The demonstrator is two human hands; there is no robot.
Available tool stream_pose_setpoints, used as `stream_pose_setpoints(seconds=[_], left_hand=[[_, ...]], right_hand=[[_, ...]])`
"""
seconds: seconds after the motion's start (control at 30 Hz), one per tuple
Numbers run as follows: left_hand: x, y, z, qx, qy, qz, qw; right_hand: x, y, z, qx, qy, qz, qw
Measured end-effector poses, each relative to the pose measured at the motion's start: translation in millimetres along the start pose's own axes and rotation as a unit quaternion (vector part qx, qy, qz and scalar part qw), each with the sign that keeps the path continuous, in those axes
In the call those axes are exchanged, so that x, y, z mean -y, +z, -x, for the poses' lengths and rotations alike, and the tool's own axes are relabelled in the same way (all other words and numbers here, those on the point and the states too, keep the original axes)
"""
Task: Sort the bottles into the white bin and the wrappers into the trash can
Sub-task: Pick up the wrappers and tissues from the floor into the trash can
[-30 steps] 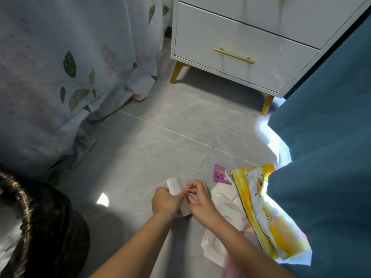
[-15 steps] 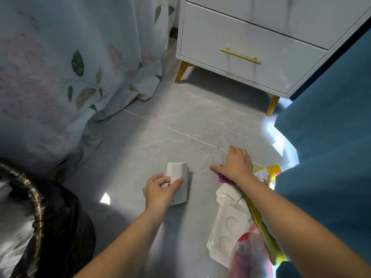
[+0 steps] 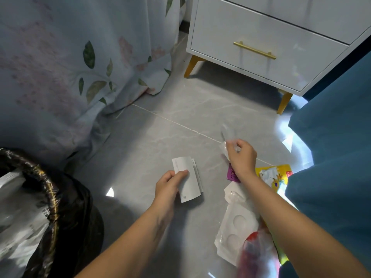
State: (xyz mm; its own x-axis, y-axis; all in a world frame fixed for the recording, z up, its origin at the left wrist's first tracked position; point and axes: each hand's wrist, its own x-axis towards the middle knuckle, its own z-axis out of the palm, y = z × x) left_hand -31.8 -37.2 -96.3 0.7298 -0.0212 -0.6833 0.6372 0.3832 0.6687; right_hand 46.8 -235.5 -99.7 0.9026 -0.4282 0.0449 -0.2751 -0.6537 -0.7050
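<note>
The trash can (image 3: 48, 199) stands at the left on the floor (image 3: 152, 137). The left hand (image 3: 167, 186) pinches a white paper wrapper (image 3: 187, 181) at its near edge; it is light and stiff, its long axis pointing away. The right hand (image 3: 242, 157) fingers seem to grip a clear, soft, crinkly wrapper (image 3: 227, 135), blurred.

This looks like a bedroom in a home. A white drawer cabinet (image 3: 267, 47) with a gold handle (image 3: 254, 50) stands on gold legs on a grey tile floor (image 3: 160, 137). A cloth with leaves and flowers (image 3: 70, 67) hangs down to the floor.
</note>
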Motion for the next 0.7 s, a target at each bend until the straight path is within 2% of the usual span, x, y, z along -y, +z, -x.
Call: stream_pose_setpoints(seconds=[0.07,0.13,0.33,0.4,0.53,0.63,0.7], left_hand=[[-4.4,3.0,0.2,0.014,-0.009,0.016,1.0],[-9.9,5.8,1.3,0.033,-0.018,0.041,0.998],[-14.5,17.9,7.8,0.129,-0.043,0.112,0.984],[-15.8,20.6,10.5,0.172,-0.076,0.153,0.97],[-24.6,22.9,14.9,0.233,-0.123,0.182,0.947],[-26.9,22.2,18.7,0.219,-0.121,0.167,0.954],[-27.8,22.0,28.5,0.205,-0.106,0.159,0.96]], right_hand=[[25.5,-6.4,26.9,-0.01,0.022,-0.109,0.994],[44.9,-14.6,56.5,0.031,0.002,-0.157,0.987],[49.3,-18.0,115.3,0.18,-0.1,-0.114,0.972],[48.9,-21.2,124.4,0.195,-0.135,-0.102,0.966],[47.2,-26.4,119.0,0.199,-0.098,-0.118,0.968],[47.9,-30.5,115.3,0.164,-0.087,-0.082,0.979],[49.2,-36.7,115.2,0.161,-0.043,-0.079,0.983]])
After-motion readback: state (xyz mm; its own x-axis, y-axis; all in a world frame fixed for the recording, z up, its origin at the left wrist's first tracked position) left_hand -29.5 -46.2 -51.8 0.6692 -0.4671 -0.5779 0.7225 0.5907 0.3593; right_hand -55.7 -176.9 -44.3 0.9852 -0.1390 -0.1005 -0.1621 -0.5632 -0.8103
